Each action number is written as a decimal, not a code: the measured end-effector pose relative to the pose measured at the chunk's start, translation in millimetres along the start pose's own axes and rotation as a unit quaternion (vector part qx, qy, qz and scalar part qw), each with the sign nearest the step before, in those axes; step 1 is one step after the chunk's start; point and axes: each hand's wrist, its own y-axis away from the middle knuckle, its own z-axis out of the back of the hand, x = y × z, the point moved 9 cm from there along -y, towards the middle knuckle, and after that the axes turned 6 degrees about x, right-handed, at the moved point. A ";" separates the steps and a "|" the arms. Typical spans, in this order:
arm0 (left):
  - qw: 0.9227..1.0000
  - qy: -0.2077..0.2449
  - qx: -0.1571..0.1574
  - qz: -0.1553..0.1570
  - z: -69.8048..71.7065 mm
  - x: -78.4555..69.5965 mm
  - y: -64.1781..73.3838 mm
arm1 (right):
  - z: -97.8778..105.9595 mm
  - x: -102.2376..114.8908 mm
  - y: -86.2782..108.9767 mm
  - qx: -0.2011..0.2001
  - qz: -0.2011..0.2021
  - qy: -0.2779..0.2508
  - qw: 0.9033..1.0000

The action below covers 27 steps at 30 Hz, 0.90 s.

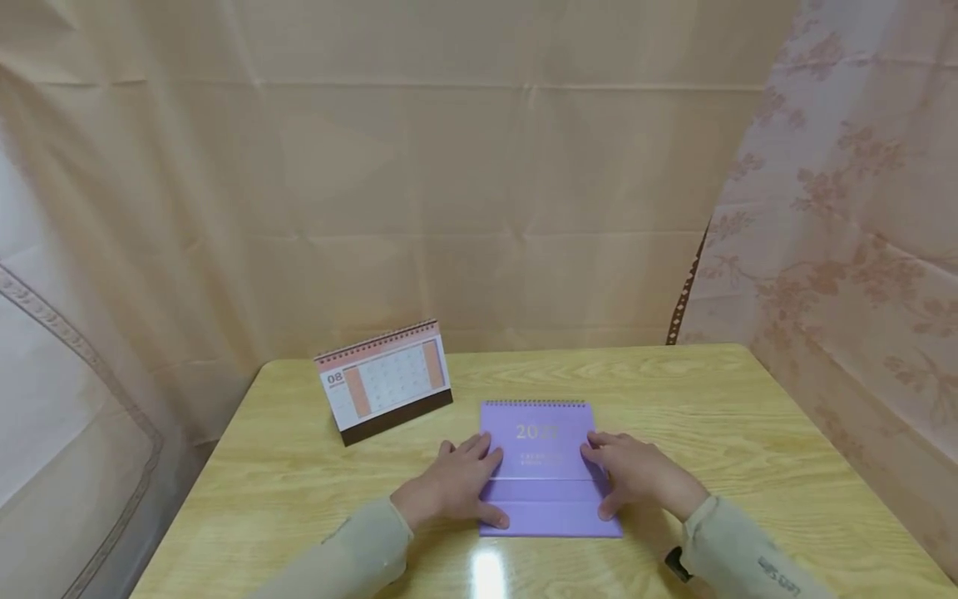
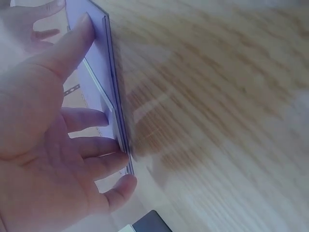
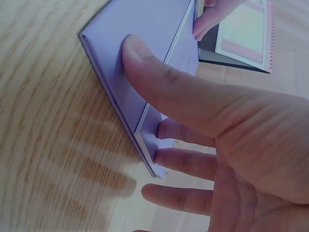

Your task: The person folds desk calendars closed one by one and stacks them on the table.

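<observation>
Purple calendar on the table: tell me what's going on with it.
A person has both hands on the purple calendar, which lies nearly flat on the wooden table. The left hand touches its left side, the right hand its right. A second calendar stands propped up behind and to the left, untouched, showing page 08.

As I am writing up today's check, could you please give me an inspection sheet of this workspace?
Surface: table, wood-grained, with a patch of glare.
Job's things: purple calendar, lying flat on the table.
Clutter: standing calendar, showing 08, behind and left of the purple calendar.
Grippers: left hand touches the purple calendar's left side; right hand, its right.
Cables: nothing seen.
Surroundings: beige cloth behind, floral cloth at right.
</observation>
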 end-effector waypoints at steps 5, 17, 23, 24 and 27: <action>1.000 -0.008 -0.013 -0.002 1.7 0.0 0.2 | 3.3 2.6 1.7 -0.002 0.004 0.011 1.000; 1.000 -0.003 -0.005 0.001 -3.3 1.7 -0.2 | 0.5 2.6 3.8 0.010 -0.002 0.003 1.000; 1.000 0.011 -0.003 0.000 -3.6 2.2 1.2 | -0.7 -0.9 5.6 0.000 0.011 -0.012 1.000; 1.000 0.014 -0.004 -0.002 -3.7 2.1 1.5 | -0.8 -1.8 6.0 -0.003 0.013 -0.015 1.000; 1.000 0.026 0.000 -0.006 -4.4 1.1 3.0 | -1.3 -3.6 7.4 -0.007 0.014 -0.017 1.000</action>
